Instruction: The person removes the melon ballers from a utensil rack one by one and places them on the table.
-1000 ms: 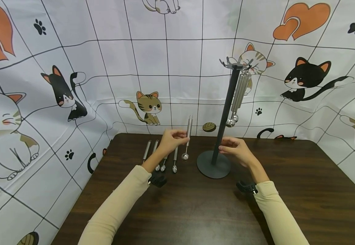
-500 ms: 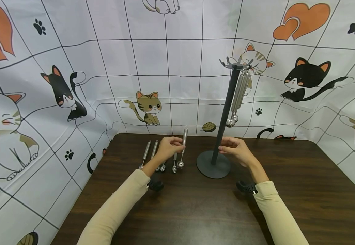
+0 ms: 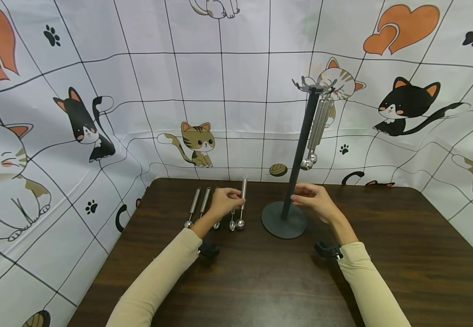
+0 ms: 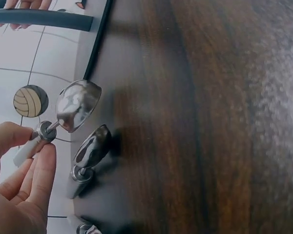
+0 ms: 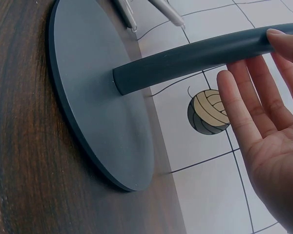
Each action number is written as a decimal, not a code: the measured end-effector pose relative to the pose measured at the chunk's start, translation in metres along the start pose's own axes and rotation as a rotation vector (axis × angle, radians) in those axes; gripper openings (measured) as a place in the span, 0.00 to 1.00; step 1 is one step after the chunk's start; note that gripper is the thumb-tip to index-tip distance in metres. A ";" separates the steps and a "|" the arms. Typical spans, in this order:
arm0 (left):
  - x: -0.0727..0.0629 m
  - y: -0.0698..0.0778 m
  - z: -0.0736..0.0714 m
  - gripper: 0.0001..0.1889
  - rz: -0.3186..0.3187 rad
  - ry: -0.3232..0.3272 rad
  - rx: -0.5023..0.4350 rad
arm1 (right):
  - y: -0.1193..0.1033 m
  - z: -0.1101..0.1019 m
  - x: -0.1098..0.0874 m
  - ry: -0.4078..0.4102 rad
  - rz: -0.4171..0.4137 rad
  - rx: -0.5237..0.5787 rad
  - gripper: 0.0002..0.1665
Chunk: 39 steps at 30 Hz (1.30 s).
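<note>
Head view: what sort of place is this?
Probably a staged recording corner rather than a working kitchen: a creased cat-print sheet forms the backdrop, a brown table stands before it, and a utensil stand is set on top.

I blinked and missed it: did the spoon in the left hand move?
Yes: in the head view, the spoon went down and left, away from the unmoved stand.

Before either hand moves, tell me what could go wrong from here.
The left hand pinches a metal scoop close beside the nearest scoop on the table, so a sideways slip might knock that neighbor askew. The right hand holds the dark stand; a jolt there could set the hanging scoops swinging. Those hang to one side, so the stand might also tip if jarred.
</note>
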<state>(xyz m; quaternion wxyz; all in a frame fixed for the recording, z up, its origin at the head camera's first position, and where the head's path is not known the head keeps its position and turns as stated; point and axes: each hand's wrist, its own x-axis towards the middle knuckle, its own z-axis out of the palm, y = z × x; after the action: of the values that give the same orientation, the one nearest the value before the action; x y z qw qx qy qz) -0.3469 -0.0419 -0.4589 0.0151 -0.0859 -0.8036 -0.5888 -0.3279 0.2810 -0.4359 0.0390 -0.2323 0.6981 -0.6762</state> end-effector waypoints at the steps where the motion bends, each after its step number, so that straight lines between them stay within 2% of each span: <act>1: 0.000 -0.001 0.001 0.15 0.003 0.003 0.004 | 0.000 0.000 0.000 0.000 0.000 0.001 0.16; 6: 0.000 -0.004 0.004 0.15 -0.007 0.014 0.035 | 0.000 0.000 0.000 -0.002 -0.005 0.005 0.16; 15: 0.000 -0.001 0.008 0.16 -0.068 0.039 0.073 | 0.001 -0.001 0.000 -0.003 0.001 -0.003 0.17; 28: 0.005 0.002 0.015 0.16 -0.143 0.036 0.145 | 0.002 0.000 0.001 0.000 -0.001 0.002 0.17; 33: 0.005 0.007 0.016 0.15 -0.169 0.042 0.215 | 0.000 0.000 0.000 -0.003 -0.003 -0.005 0.16; 39: 0.007 0.013 0.018 0.15 -0.172 0.035 0.345 | 0.000 0.000 0.000 -0.004 -0.008 -0.013 0.16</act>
<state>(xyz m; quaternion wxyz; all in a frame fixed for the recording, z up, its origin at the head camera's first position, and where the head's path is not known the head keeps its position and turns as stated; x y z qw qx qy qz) -0.3507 -0.0201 -0.4518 -0.0071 -0.0028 -0.8966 -0.4429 -0.3278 0.2812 -0.4359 0.0362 -0.2369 0.7014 -0.6713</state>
